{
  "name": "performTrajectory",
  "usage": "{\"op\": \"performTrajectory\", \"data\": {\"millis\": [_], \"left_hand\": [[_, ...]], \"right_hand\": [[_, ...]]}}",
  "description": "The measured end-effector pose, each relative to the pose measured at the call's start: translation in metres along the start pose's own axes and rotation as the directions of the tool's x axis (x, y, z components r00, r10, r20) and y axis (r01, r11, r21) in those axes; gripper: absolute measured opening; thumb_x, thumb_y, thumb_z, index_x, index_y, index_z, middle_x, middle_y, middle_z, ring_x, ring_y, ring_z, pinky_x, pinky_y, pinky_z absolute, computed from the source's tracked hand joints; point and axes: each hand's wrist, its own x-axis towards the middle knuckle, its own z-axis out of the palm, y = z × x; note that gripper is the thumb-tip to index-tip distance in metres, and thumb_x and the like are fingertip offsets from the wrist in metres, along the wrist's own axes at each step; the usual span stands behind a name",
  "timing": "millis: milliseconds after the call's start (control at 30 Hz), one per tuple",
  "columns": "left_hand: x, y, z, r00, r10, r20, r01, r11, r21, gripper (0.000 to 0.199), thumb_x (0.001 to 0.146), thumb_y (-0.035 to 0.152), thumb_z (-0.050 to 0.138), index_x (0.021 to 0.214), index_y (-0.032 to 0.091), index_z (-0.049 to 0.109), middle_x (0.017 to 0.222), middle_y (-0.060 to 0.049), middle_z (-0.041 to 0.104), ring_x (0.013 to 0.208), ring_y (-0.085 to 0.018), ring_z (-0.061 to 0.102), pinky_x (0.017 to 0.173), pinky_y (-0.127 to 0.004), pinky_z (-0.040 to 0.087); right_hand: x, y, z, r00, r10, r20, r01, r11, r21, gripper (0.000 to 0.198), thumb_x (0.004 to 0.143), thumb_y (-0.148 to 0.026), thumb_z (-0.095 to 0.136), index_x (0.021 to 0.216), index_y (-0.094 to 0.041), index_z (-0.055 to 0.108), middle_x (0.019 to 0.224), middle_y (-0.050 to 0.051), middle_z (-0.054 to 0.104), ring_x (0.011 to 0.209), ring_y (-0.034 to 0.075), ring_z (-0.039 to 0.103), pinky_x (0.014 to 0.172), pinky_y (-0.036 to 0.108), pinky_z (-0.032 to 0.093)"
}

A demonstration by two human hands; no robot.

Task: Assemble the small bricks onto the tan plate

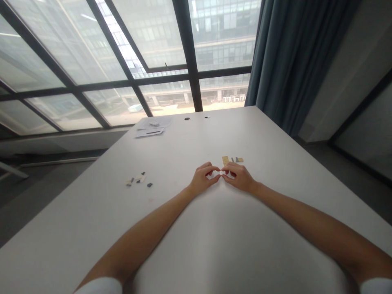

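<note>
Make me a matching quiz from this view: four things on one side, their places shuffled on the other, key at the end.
Things
1. small white piece
2. blue curtain
3. yellowish piece
4. papers

Places
A. at the far left corner of the table
B. at the fingertips of the left hand and the right hand
C. hanging to the right of the window
D. on the table, just beyond the right hand

Pairs: 1-B, 2-C, 3-D, 4-A
</note>
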Motion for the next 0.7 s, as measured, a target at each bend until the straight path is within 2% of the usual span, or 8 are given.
{"op": "performTrajectory", "data": {"millis": [700], "left_hand": [[0.0012, 0.0002, -0.0012, 1.000, 0.001, 0.004, 0.000, 1.000, -0.003, 0.018, 0.087, 0.033, 0.071, 0.098, 0.019, 0.074, 0.069, 0.002, 0.050, 0.063, -0.011, 0.047, 0.061, -0.024, 0.039]], "right_hand": [[0.0016, -0.0017, -0.0003, 1.000, 0.022, 0.002, -0.022, 1.000, 0.011, 0.010, 0.085, -0.018, 0.064, 0.094, -0.019, 0.067, 0.078, 0.000, 0.059, 0.060, 0.011, 0.045, 0.059, 0.024, 0.039]]}}
